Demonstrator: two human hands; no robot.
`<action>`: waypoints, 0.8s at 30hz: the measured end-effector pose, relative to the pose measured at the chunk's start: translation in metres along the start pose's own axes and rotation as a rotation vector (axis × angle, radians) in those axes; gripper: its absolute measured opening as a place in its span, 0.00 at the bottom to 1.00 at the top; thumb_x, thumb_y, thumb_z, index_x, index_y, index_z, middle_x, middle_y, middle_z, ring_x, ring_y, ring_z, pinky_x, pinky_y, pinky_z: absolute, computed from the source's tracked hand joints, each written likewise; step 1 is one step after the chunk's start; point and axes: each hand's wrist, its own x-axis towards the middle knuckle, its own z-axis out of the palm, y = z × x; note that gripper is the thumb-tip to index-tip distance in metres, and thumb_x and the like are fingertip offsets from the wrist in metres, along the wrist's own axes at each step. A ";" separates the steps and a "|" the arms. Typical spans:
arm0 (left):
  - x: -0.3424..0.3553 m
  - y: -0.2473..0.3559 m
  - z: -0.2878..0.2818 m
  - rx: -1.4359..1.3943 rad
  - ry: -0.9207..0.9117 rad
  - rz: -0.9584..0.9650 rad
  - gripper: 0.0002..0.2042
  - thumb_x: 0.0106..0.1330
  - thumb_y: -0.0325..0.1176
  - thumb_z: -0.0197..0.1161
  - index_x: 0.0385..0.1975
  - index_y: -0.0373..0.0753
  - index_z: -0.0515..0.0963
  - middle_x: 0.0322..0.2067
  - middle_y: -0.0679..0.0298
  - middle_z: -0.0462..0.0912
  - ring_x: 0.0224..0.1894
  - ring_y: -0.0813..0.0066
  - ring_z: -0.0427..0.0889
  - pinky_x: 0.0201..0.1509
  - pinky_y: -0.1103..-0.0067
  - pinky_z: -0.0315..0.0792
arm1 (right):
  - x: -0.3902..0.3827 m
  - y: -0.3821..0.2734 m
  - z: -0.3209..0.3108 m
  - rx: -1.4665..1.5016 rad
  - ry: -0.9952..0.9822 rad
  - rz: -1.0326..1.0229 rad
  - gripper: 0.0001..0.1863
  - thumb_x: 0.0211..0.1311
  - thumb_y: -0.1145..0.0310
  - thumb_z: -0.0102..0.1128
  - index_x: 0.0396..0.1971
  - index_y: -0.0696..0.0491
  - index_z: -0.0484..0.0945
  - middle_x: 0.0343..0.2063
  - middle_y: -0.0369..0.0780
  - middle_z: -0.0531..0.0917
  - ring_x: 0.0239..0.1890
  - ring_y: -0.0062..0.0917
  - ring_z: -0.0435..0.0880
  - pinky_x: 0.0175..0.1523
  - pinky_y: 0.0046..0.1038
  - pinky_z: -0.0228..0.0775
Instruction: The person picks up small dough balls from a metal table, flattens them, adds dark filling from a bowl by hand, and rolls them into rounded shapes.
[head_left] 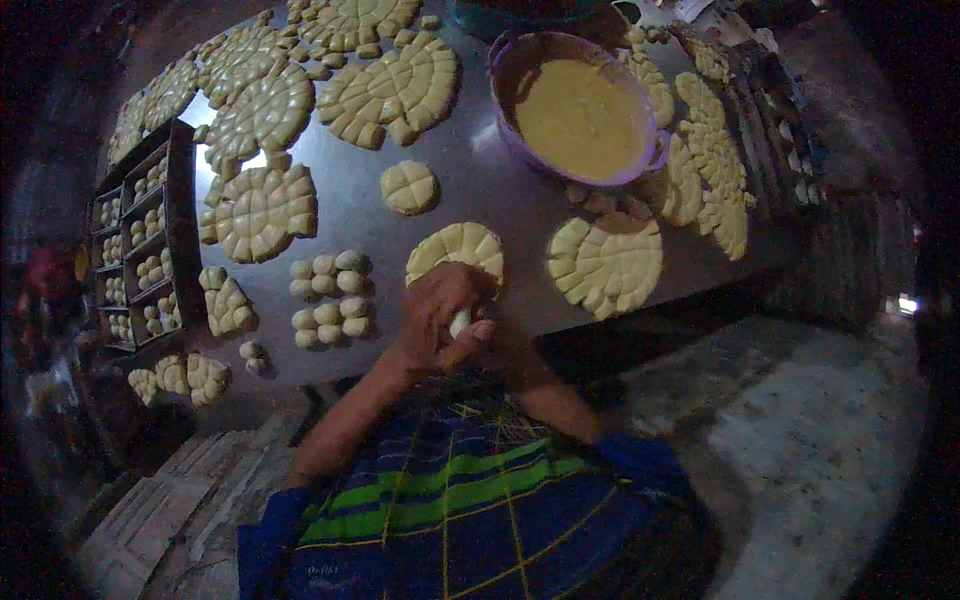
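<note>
Now the left hand (432,308) closes round a dough ball (460,322), right hand's (503,348) grip hidden — squeezing too hard could misshape it!

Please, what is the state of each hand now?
Left hand: closed around a small dough piece.
Right hand: partly hidden by the left; grip cannot be told.

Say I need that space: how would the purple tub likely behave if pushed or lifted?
The purple tub is probably heavy, since yellow, liquid-looking contents spread widely inside. They might slosh under a quick push, as no lid covers them. It seems unlikely to roll, standing upright.
</note>
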 end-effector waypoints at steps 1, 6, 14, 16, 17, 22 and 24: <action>0.014 0.016 -0.002 -0.179 -0.019 -0.095 0.28 0.61 0.56 0.59 0.44 0.32 0.75 0.39 0.55 0.79 0.40 0.61 0.80 0.46 0.69 0.72 | -0.002 -0.009 0.002 0.219 0.077 0.107 0.30 0.63 0.48 0.61 0.56 0.54 0.69 0.47 0.40 0.78 0.48 0.27 0.78 0.53 0.34 0.72; 0.011 0.010 0.001 -0.504 0.072 -0.390 0.29 0.68 0.56 0.52 0.52 0.33 0.73 0.51 0.57 0.78 0.57 0.66 0.76 0.63 0.72 0.64 | 0.034 -0.077 -0.108 -0.227 0.047 -0.061 0.20 0.59 0.65 0.67 0.50 0.55 0.77 0.39 0.37 0.84 0.42 0.26 0.82 0.49 0.31 0.76; -0.040 -0.002 -0.055 -0.123 0.465 -0.857 0.10 0.71 0.38 0.56 0.42 0.40 0.79 0.39 0.65 0.83 0.33 0.79 0.77 0.35 0.81 0.71 | 0.150 -0.217 -0.226 -1.343 -0.348 0.287 0.16 0.54 0.77 0.64 0.45 0.55 0.83 0.38 0.40 0.87 0.39 0.17 0.82 0.47 0.23 0.73; -0.051 -0.002 -0.061 -0.097 0.563 -0.747 0.09 0.70 0.38 0.57 0.40 0.40 0.79 0.37 0.65 0.83 0.32 0.79 0.77 0.32 0.81 0.71 | 0.174 -0.206 -0.241 -1.443 -0.522 0.402 0.17 0.52 0.78 0.65 0.45 0.53 0.83 0.37 0.40 0.87 0.39 0.16 0.82 0.46 0.23 0.73; -0.053 -0.001 -0.063 -0.071 0.584 -0.774 0.09 0.70 0.38 0.58 0.40 0.40 0.79 0.37 0.65 0.83 0.33 0.79 0.78 0.33 0.81 0.72 | 0.179 -0.199 -0.247 -1.477 -0.578 0.384 0.17 0.51 0.78 0.65 0.44 0.53 0.83 0.37 0.40 0.87 0.38 0.17 0.82 0.45 0.23 0.74; -0.064 -0.003 -0.060 -0.126 0.702 -0.821 0.09 0.70 0.37 0.58 0.39 0.38 0.79 0.36 0.66 0.82 0.38 0.78 0.77 0.43 0.80 0.70 | 0.197 -0.178 -0.272 -1.376 -0.661 0.526 0.22 0.40 0.76 0.69 0.42 0.53 0.84 0.36 0.39 0.87 0.39 0.26 0.84 0.46 0.30 0.76; -0.065 -0.003 -0.055 -0.174 0.700 -0.818 0.10 0.70 0.37 0.58 0.39 0.37 0.79 0.36 0.66 0.82 0.38 0.79 0.77 0.43 0.81 0.70 | 0.199 -0.178 -0.274 -1.391 -0.691 0.500 0.18 0.45 0.78 0.66 0.41 0.55 0.84 0.35 0.41 0.87 0.37 0.23 0.84 0.43 0.28 0.75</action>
